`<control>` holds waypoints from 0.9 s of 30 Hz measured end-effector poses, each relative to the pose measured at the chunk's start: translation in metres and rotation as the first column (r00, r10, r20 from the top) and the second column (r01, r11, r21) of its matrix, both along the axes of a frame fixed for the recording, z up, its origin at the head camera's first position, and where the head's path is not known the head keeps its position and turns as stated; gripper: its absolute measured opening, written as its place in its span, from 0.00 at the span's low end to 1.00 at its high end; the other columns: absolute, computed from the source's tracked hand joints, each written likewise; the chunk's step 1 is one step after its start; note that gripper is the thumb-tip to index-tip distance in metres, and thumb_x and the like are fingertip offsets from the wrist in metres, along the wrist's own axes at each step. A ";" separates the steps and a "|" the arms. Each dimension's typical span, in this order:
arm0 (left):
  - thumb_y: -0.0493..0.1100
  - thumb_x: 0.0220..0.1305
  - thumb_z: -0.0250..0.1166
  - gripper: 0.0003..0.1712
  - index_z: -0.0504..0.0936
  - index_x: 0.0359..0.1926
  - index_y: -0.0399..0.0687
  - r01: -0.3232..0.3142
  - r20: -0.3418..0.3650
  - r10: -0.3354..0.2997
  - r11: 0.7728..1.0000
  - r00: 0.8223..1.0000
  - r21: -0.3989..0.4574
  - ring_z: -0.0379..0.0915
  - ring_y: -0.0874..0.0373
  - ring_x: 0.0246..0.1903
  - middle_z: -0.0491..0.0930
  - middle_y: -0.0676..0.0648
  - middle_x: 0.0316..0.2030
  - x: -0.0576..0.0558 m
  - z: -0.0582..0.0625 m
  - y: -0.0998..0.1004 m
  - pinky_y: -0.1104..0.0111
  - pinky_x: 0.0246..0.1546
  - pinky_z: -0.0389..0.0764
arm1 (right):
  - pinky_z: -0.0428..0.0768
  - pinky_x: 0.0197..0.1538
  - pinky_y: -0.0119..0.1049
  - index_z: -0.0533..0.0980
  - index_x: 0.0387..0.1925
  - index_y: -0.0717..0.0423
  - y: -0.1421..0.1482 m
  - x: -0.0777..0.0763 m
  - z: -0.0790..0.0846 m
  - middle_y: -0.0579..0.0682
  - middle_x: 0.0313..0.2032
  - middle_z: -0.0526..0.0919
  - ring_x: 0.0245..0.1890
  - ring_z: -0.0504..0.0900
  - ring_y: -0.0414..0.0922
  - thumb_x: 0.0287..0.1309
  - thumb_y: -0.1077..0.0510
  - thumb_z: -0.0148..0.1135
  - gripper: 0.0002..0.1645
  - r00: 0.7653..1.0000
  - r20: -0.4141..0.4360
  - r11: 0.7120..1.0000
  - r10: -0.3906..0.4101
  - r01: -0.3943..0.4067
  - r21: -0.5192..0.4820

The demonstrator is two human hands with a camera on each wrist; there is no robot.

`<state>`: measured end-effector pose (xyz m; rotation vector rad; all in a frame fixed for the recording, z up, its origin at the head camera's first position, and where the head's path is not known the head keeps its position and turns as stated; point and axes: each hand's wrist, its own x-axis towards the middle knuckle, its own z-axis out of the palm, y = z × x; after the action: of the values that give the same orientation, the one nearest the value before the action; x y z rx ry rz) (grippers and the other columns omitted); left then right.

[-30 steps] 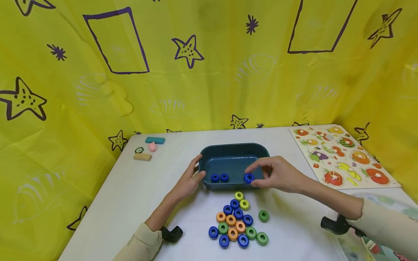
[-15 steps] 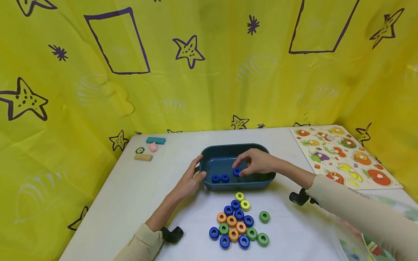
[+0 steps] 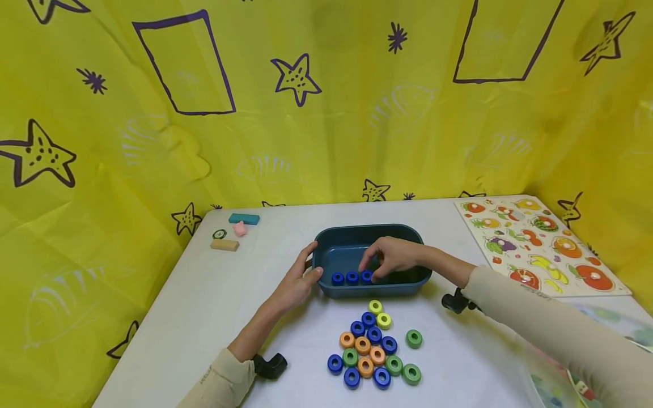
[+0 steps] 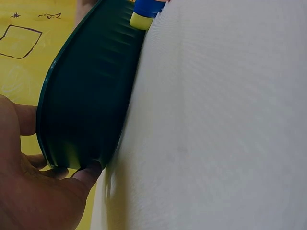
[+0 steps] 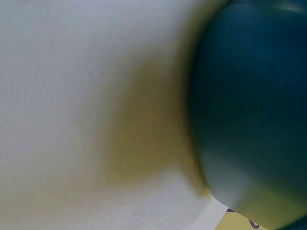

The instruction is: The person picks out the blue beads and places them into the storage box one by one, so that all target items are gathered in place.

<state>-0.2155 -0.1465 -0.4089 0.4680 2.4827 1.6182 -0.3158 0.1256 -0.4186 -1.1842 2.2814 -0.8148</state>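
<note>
A dark teal plastic tray sits on the white table. My left hand grips its left end, thumb at the near corner and fingers at the rim; the left wrist view shows the same hand around the end of the tray. Inside the tray, my right hand pinches a blue ring between thumb and forefinger, low over the floor near the front wall. Two more blue rings, a left one and a middle one, stand in line beside it. In the right wrist view only the tray's blurred outer wall shows, not the hand.
In front of the tray lies a cluster of blue, orange, green and yellow rings, with a green ring apart at right. A fruit puzzle board is at right. Small blocks, among them a wooden one, lie at back left.
My right hand has moved left inside the tray, then down toward the front wall, bringing the blue ring beside the other two. My left hand has stayed on the tray's end.
</note>
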 end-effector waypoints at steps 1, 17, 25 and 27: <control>0.39 0.70 0.49 0.33 0.47 0.72 0.48 0.002 -0.004 -0.002 1.000 1.000 0.003 0.48 0.41 0.66 0.44 0.45 0.71 0.000 0.000 0.000 0.47 0.60 0.55 | 0.66 0.20 0.28 0.82 0.41 0.42 0.000 0.000 -0.001 0.38 0.41 0.81 0.15 0.67 0.36 0.49 0.55 0.70 0.15 1.000 0.006 1.000 0.000 0.000 0.004; 0.39 0.70 0.49 0.33 0.47 0.72 0.48 -0.002 -0.002 0.002 1.000 1.000 -0.003 0.47 0.41 0.66 0.43 0.44 0.71 0.000 0.000 0.000 0.45 0.60 0.54 | 0.65 0.21 0.30 0.81 0.44 0.46 0.013 0.027 0.023 0.46 0.31 0.80 0.16 0.66 0.38 0.48 0.48 0.70 0.19 0.992 -0.083 0.989 -0.094 0.083 -0.118; 0.39 0.70 0.49 0.34 0.46 0.72 0.49 0.006 0.000 -0.006 1.000 1.000 -0.003 0.47 0.41 0.66 0.43 0.45 0.71 -0.006 -0.008 -0.002 0.46 0.60 0.55 | 0.65 0.19 0.29 0.79 0.44 0.36 0.033 0.089 0.034 0.38 0.27 0.77 0.16 0.64 0.34 0.49 0.49 0.70 0.17 0.992 -0.116 0.966 -0.042 0.011 -0.257; 0.41 0.70 0.49 0.34 0.46 0.72 0.51 0.005 0.001 -0.005 1.000 1.000 0.005 0.47 0.41 0.66 0.43 0.47 0.71 -0.012 -0.017 -0.003 0.46 0.60 0.54 | 0.64 0.17 0.28 0.79 0.44 0.39 0.036 0.104 0.031 0.39 0.30 0.78 0.16 0.63 0.33 0.50 0.51 0.70 0.17 0.994 -0.103 0.959 -0.021 -0.009 -0.283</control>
<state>-0.2272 -0.1500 -0.4255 0.4740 2.4759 1.6225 -0.2119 0.1613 -0.3872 -1.3734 2.3069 -1.1369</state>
